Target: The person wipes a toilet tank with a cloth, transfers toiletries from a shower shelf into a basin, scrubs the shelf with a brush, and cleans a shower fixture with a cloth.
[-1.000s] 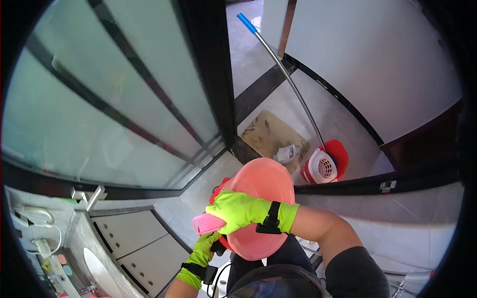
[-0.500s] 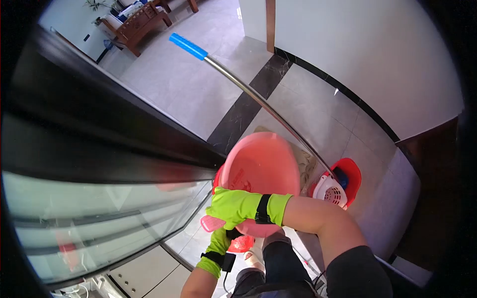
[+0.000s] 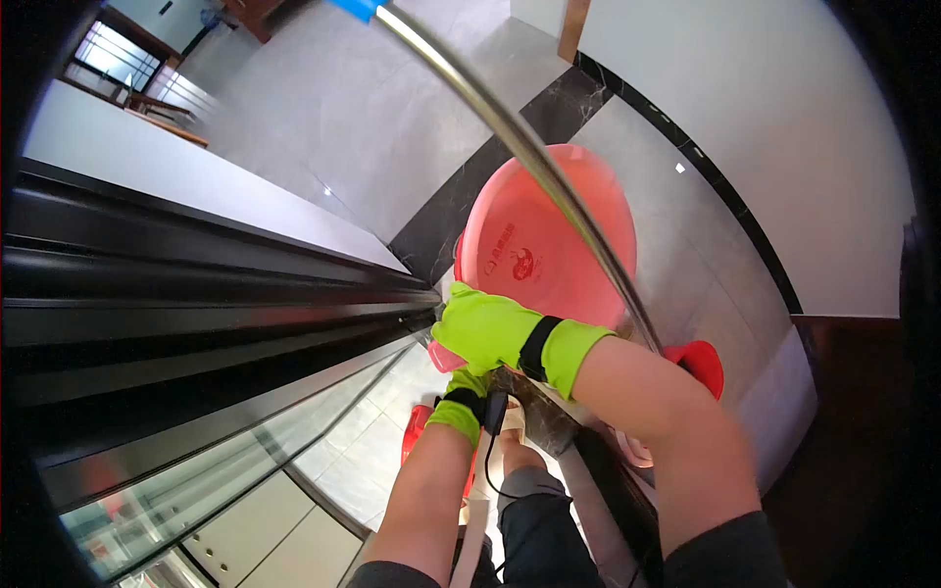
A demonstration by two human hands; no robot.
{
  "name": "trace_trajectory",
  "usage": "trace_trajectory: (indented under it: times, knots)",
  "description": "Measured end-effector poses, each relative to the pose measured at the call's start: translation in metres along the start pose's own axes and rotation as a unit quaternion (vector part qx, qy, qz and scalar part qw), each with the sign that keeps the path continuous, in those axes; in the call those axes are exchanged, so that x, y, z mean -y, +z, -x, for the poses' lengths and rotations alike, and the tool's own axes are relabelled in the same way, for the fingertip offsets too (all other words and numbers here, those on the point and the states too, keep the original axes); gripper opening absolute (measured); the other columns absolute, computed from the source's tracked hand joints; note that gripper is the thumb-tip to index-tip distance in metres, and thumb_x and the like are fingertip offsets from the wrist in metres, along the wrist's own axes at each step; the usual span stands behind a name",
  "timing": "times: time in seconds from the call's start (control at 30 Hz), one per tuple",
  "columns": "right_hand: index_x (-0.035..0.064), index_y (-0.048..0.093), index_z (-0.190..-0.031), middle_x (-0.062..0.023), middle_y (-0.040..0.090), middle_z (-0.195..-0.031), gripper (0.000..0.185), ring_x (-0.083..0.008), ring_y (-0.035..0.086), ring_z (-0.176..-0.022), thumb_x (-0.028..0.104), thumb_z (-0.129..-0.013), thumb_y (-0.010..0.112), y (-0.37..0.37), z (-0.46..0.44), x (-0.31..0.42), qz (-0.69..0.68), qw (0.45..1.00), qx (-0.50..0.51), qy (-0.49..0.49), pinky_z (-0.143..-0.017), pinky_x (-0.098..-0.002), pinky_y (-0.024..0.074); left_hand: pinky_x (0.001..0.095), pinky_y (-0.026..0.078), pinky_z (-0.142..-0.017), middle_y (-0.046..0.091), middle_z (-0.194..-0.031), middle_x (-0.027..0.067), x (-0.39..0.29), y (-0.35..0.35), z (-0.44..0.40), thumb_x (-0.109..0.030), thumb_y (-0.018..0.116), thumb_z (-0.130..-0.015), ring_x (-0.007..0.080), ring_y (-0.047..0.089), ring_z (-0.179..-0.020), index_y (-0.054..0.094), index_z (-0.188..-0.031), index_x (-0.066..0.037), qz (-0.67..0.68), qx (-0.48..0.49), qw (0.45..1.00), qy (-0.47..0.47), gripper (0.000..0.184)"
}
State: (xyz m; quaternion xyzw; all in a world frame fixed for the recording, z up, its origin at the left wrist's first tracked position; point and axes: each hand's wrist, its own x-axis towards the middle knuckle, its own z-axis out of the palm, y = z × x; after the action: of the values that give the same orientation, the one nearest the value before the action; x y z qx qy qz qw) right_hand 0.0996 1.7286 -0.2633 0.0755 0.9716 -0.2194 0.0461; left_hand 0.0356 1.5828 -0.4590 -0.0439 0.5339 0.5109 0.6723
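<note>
A pink basin (image 3: pixel 559 245) with a red print inside is held out in front of me. My right hand (image 3: pixel 485 328), in a yellow-green glove, is closed on the basin's near rim. Beneath it a small pink item (image 3: pixel 446 357) sticks out, mostly covered. My left hand (image 3: pixel 465 384), gloved alike, is lower down; its fingers are hidden behind the right glove. Part of a red object (image 3: pixel 459 257) shows at the basin's left edge. A metal mop pole (image 3: pixel 520 137) crosses in front of the basin.
At the right, a red bucket (image 3: pixel 698 367) is partly hidden behind my right arm. The black door frame (image 3: pixel 216 294) fills the left side. A dark floor strip (image 3: pixel 461 206) lies beyond. Another red item (image 3: pixel 416 431) is low by my legs. White cabinets (image 3: pixel 265 529) stand at lower left.
The view has moved through the doorway, past the frosted glass. My hands and the basin have moved forward over the floor. The mop pole now looks much nearer and passes across the basin.
</note>
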Motion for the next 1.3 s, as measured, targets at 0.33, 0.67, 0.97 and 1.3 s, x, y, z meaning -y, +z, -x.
trace_trajectory:
  times: [0.33, 0.67, 0.97, 1.3]
  knots:
    - [0.0056, 0.065, -0.101, -0.0172, 0.068, -0.097, 0.043, -0.0374, 0.057, -0.101, 0.026, -0.064, 0.076, 0.101, -0.06, 0.009, -0.115, 0.992, 0.034, -0.042, -0.088, -0.0465, 0.0463, 0.0347, 0.055, -0.067, 0.069, -0.094, 0.0083, 0.04, -0.111, 0.036, -0.024, 0.065, -0.09, 0.0226, 0.067, -0.075, 0.063, -0.115, -0.006, -0.272, -0.018, 0.962, -0.016, 0.031]
    - [0.0062, 0.063, -0.11, -0.0198, 0.066, -0.09, 0.056, -0.0409, 0.063, -0.087, 0.04, -0.07, 0.081, 0.086, 0.034, 0.101, -0.357, 0.893, -0.176, 0.208, -0.075, -0.0474, 0.0495, 0.027, 0.037, -0.045, 0.064, -0.069, -0.0011, 0.0, -0.162, 0.265, -0.054, 0.063, -0.09, 0.0135, 0.052, -0.052, 0.07, -0.093, -0.017, -0.071, -0.255, 0.949, -0.172, 0.038]
    - [0.0075, 0.051, -0.101, -0.0033, 0.057, -0.072, 0.037, -0.0101, 0.049, -0.046, 0.006, -0.076, 0.078, 0.184, 0.126, 0.189, -0.474, 0.812, -0.114, 0.322, -0.041, -0.026, 0.039, 0.0286, 0.039, -0.051, 0.064, -0.077, -0.0013, 0.0, -0.221, 0.479, -0.031, 0.077, -0.08, 0.0109, 0.052, -0.06, 0.07, -0.101, -0.012, 0.004, -0.186, 0.982, 0.023, 0.028]
    - [-0.0023, 0.059, -0.112, -0.0077, 0.061, -0.096, 0.045, -0.0163, 0.059, -0.08, 0.015, -0.076, 0.079, 0.152, 0.003, 0.462, -0.422, 0.889, 0.057, 0.169, -0.068, -0.0312, 0.0504, 0.0302, 0.048, -0.065, 0.068, -0.089, 0.0005, 0.121, -0.35, 0.756, -0.039, 0.073, -0.087, 0.0125, 0.061, -0.077, 0.069, -0.112, -0.008, 0.152, -0.257, 0.924, 0.238, 0.04]
